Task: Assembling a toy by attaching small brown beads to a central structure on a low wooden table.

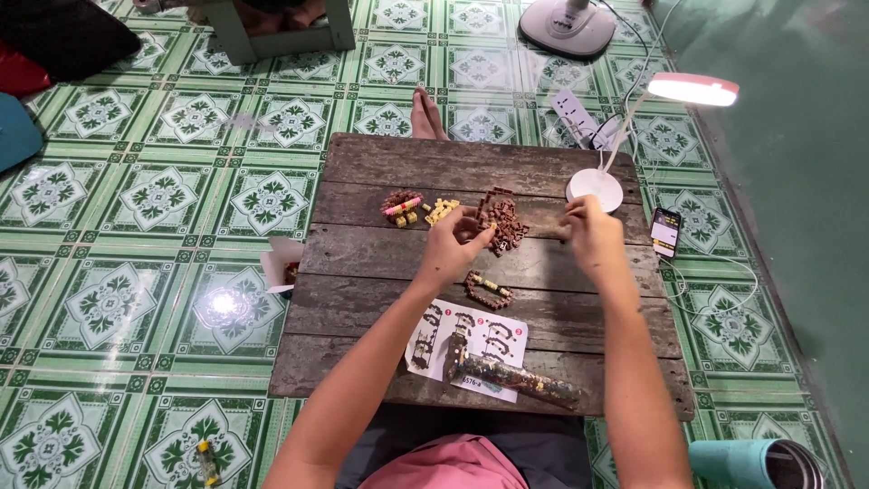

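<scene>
While both forearms reach up from the bottom of the frame, the left hand [451, 244] sits at the centre with its fingers curled, fingertips pinched at the lower left edge of the pile of brown bricks [503, 222]; whether a brick is already caught between them cannot be told. Just right of centre, the right hand [588, 231] is bent with its fingers drawn together near the right of that pile, and what it grips, if anything, is too small to make out. Below the left hand lies a small brown brick assembly [489, 290], apart from both hands. Left of the big pile are a few yellow bricks [441, 211] and a smaller brown cluster with a pink piece [400, 205].

All of this rests on a low tabletop [362, 344] of weathered grey planks. Near its lower edge lies an instruction sheet [501, 330] with step pictures, and across it a speckled tube [511, 373] lying on its side. At the upper right of the planks stands a white desk lamp [595, 188], its lit head reaching out to the upper right.

Around it spreads a green and white patterned tile floor [136, 208]. A small open white box [281, 263] sits at the left edge, with dark pieces inside that are hard to identify. A phone [665, 232] lies on the right, a power strip [572, 113] above it, a teal bottle [756, 464] at lower right, and a bare foot [425, 113] shows past the top edge of the planks.
</scene>
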